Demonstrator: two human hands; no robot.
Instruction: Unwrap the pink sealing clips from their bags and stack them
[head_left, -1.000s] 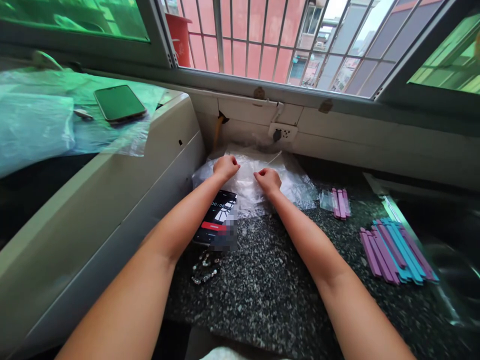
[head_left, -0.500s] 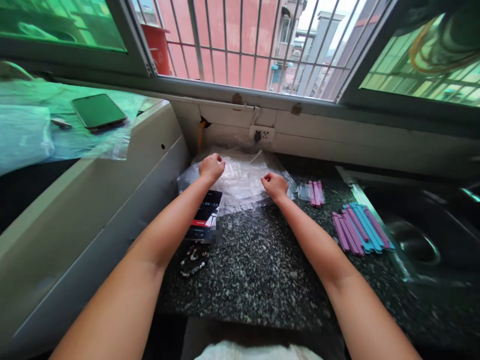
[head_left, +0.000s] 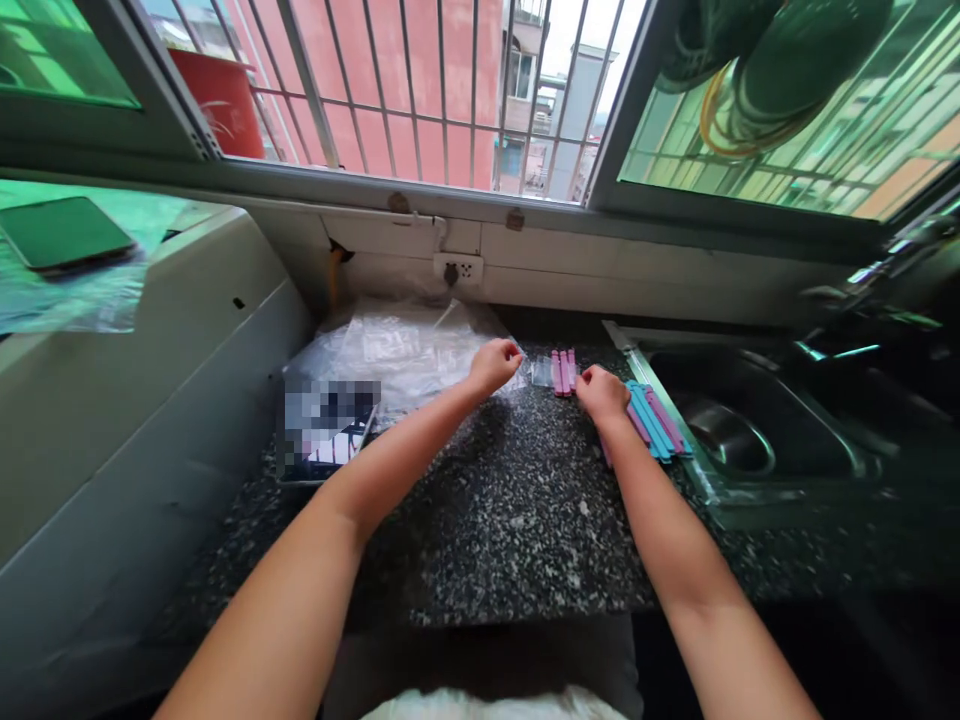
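Observation:
My left hand is closed, fingertips pinched together, at the right edge of a pile of clear plastic bags. Whatever it may hold is too small to see. Just right of it lies a small clear packet with pink sticks, which look like bag sealing clips. My right hand is closed too, its fingertips beside these clips; I cannot tell whether it grips anything. Beyond its wrist, a row of purple and blue clips is partly covered by the hand and forearm.
All this lies on a dark speckled counter. A phone is by my left forearm. A metal sink is sunk in at the right, and a light casing with another phone on top stands left. A socket is on the back wall.
The view has swung right. My left hand has crossed from the left of the bag pile to its right edge. My right hand has moved right, close to the pink clips.

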